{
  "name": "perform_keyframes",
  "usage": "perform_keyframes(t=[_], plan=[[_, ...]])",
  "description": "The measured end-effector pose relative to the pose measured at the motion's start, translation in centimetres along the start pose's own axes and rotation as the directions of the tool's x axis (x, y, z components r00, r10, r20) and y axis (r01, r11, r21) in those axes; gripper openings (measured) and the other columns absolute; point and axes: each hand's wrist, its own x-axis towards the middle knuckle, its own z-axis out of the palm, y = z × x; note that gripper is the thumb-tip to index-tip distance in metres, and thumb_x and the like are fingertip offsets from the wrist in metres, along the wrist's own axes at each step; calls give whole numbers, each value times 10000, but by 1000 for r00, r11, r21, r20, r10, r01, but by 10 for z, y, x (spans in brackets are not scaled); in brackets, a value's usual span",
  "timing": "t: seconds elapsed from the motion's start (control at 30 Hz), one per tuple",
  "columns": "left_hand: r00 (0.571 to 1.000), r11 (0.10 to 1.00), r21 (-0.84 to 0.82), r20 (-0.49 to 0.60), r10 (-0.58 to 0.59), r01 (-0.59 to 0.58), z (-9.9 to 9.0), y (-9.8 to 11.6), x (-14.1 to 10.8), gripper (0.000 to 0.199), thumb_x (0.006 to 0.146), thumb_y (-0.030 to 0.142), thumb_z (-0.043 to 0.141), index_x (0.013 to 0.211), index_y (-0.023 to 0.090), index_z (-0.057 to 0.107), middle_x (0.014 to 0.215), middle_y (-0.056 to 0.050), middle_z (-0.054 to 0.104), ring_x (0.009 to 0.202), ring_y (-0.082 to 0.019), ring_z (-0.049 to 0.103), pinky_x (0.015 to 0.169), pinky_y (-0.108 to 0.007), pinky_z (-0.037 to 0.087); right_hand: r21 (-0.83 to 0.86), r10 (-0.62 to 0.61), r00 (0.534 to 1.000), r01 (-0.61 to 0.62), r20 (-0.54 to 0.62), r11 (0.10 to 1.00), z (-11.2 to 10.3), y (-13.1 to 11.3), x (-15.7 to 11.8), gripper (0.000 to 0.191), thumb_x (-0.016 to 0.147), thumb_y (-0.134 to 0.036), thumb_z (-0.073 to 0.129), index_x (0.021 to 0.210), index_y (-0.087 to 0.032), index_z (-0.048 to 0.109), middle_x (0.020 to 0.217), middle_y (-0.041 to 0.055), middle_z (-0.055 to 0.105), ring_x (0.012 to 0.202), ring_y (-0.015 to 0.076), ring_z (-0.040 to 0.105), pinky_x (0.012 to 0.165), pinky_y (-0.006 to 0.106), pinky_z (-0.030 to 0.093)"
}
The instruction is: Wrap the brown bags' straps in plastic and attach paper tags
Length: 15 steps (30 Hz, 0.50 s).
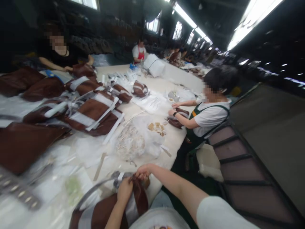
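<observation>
A brown bag with pale grey wrapped bands lies at the table's near edge, close against my body. My left hand is closed on the bag's upper edge, fingers bent. Just to its right, my right hand pinches the same edge near the bag's end. The fingertips of both hands almost meet, and any small part between them is hidden. A grey wrapped handle arches up from the bag on the left. Dark grey round pieces with a white tag lie behind my left hand.
Several brown bags pile up on the left. Plastic bags of small parts and tan pieces lie ahead. At the right a co-worker handles a brown bag; another person works at the far left.
</observation>
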Motion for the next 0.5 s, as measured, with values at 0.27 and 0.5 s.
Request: perform_keyframes(t=[0.27,0.5], plan=[[995,986,-141,-14,-94,92,19,-8,-6,274,915,172,481,942,141,752,1018,-142,769,956,-199,711,849,-263,486,192,66,939,-138,338,972,-11,67,54,323,845,-305,529,611,-234,319,404,-122,229,356,58,104,348,159,134],[998,988,-147,-27,-56,52,19,-1,-9,292,892,134,482,980,119,760,1034,-182,760,972,-237,708,909,-320,499,299,30,960,-116,279,947,-15,85,48,327,829,-362,514,600,-242,315,401,-98,284,358,62,145,344,177,138]])
